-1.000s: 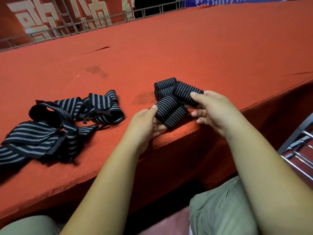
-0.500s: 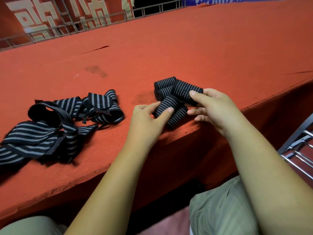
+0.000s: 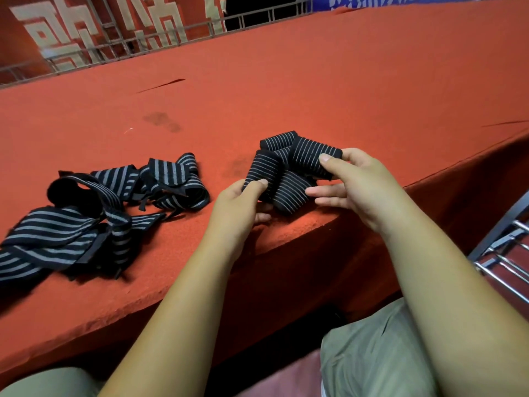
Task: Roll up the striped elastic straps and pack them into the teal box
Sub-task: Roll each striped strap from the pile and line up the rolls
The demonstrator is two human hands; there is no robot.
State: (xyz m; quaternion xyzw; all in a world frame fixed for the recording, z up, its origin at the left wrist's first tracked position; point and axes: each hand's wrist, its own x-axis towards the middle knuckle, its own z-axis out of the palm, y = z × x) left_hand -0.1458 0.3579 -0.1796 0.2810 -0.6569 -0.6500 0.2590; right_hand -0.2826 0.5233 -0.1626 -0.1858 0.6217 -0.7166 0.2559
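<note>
Your left hand [image 3: 240, 204] has shifted its grip and now pinches the near end of the left roll [image 3: 262, 171]; your right hand [image 3: 352, 181] grips the right roll [image 3: 312, 159]. The rolled cluster [image 3: 286, 179] looks gathered, ready to lift. Loose straps [image 3: 100, 207] lie well left of it, unrolled. The teal box is out of view.

Bare left hand [image 3: 239, 203] and bare right hand [image 3: 359, 181] with short, trimmed nails, left forearm [image 3: 177, 305] and right forearm [image 3: 446, 282] uncovered, creased khaki-green cloth legwear [image 3: 372, 356] over both thighs, soft folds across the right leg
</note>
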